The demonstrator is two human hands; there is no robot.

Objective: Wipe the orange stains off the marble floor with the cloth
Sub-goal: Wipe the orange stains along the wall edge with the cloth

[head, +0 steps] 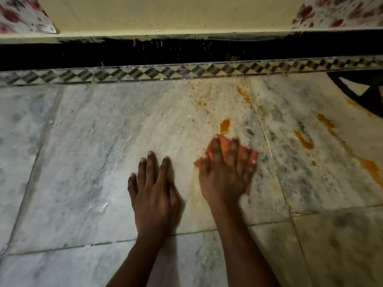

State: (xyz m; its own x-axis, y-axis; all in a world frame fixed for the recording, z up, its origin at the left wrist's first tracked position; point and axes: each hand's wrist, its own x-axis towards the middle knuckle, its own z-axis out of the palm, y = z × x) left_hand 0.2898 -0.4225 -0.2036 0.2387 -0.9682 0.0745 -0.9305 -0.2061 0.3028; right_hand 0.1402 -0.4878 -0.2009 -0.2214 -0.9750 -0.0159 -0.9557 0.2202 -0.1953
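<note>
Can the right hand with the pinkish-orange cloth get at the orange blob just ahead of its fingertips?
Probably yes. The right hand presses the pinkish-orange cloth flat on the marble floor, and the orange blob lies right beyond the cloth's far edge with only bare floor around it.

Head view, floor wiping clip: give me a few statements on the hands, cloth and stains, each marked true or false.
1. The right hand presses the cloth flat on the marble floor. True.
2. The left hand holds a second cloth. False: it rests bare on the floor, fingers straight.
3. An orange stain lies just beyond the cloth. True.
4. The floor right of the cloth is free of stains. False: orange streaks remain there.
5. The cloth is blue. False: it is pinkish orange.
</note>
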